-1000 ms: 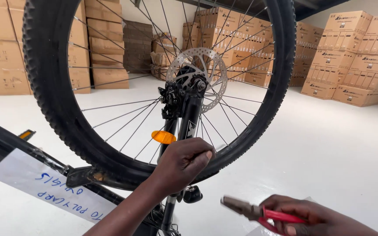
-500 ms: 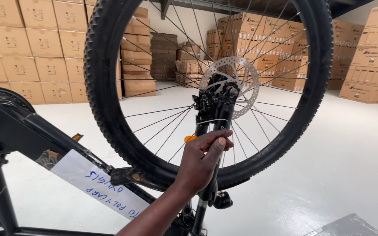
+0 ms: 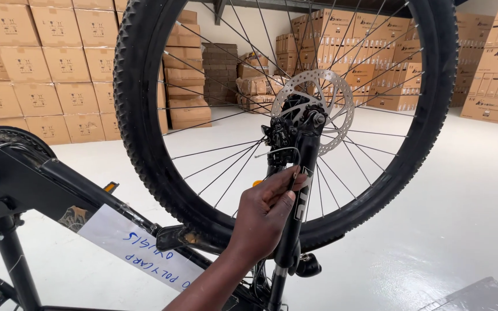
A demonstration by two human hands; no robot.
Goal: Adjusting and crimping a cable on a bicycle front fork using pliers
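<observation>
The knobby front wheel (image 3: 145, 115) stands in the upturned black fork (image 3: 301, 190), its brake disc (image 3: 341, 98) beside the caliper (image 3: 280, 135). The left hand (image 3: 263, 216) pinches the thin brake cable end (image 3: 292, 167) against the fork leg; best kept taut, clear of spokes. No right hand shows

The right hand and its red-handled pliers, visible at the lower right a second ago, are now out of view. The left hand (image 3: 266, 216) sits higher on the black fork leg (image 3: 298, 213) than before, its fingertips (image 3: 295, 183) now pinching the end of the thin brake cable (image 3: 286, 151) below the caliper (image 3: 280, 133). The view shifts leftward: the wheel (image 3: 145, 144) fills more of the picture, and the frame tube with its white paper label (image 3: 139, 247) shows further.
</observation>
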